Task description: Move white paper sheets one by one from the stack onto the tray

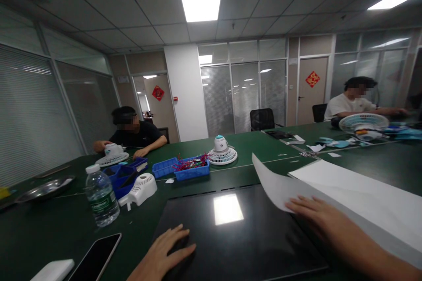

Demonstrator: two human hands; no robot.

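A glossy black flat panel [250, 241] lies in front of me, with a ceiling light reflected in it. Over its lower left part is my left hand [161, 252], fingers spread, holding nothing; whether the fingertips touch the surface I cannot tell. My right hand [316, 215] is at the edge of a thin white sheet [273, 182], which bends upward over the panel's right side. Its fingers lie along the sheet and the thumb is hidden. More white sheets [356, 193] lie flat to the right, partly under the lifted one.
On the left stand a water bottle [101, 197], a phone [97, 257], a white box [54, 270] and a white fan housing [141, 189]. Blue bins [193, 174], one with wired parts, and a fan [222, 156] sit beyond. Two people work across the green table [184, 142].
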